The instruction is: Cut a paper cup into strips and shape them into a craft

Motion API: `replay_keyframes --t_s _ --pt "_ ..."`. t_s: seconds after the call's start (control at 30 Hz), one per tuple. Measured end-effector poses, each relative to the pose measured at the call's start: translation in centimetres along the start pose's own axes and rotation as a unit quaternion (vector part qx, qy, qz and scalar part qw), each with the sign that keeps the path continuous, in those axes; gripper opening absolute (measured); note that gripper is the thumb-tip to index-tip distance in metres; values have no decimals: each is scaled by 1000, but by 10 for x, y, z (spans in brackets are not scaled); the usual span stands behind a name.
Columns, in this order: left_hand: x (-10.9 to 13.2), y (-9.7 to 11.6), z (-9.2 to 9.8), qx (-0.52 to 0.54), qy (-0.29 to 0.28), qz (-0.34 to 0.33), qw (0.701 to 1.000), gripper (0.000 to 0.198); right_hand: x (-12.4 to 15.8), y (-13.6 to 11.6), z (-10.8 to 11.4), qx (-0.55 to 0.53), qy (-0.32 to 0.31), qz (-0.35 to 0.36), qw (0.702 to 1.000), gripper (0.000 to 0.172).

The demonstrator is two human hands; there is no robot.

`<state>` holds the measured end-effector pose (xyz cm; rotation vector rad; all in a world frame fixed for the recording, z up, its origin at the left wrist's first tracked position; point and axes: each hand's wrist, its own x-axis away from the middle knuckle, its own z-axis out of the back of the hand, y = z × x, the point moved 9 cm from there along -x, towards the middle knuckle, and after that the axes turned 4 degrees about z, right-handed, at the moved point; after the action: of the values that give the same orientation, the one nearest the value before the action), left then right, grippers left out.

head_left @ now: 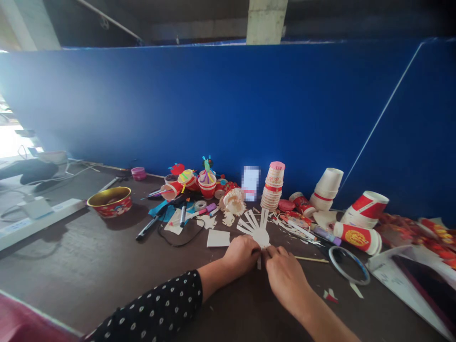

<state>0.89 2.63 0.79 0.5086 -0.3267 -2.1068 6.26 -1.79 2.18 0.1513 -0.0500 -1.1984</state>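
A white paper cutout (261,236) with a round middle and several strips fanning outward lies on the dark table in front of me. My left hand (242,254) is closed on its near left edge, fingers curled. At the near right edge, my right hand (281,267) has its fingertips pressed together on the same paper, close to the left. One narrow strip shows below, between the two hands. The fingertips themselves are partly hidden. Just left of my left hand is a flat white square piece (218,238). A thin wooden stick (311,260) lies right of my right hand.
Stacked paper cups (272,187) and tipped red cups (358,238) line the back by the blue partition (213,118). A gold-rimmed bowl (109,203), power strip (42,221), marker pens (183,213), tape roll (349,265) and paper scraps (331,295) lie around.
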Motion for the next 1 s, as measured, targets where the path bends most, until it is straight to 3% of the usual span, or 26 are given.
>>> replay_keyframes --t_s 0.27,0.43,1.0 --pt "-5 -4 -4 -4 4 6 1000 18 1 3 1 -42 10 4 999 38" --pt "-3 -2 -1 8 1 12 1000 16 4 19 3 -109 31 -20 993 39" --pt "0 -3 0 -21 8 42 999 16 6 7 5 -36 16 -5 999 38"
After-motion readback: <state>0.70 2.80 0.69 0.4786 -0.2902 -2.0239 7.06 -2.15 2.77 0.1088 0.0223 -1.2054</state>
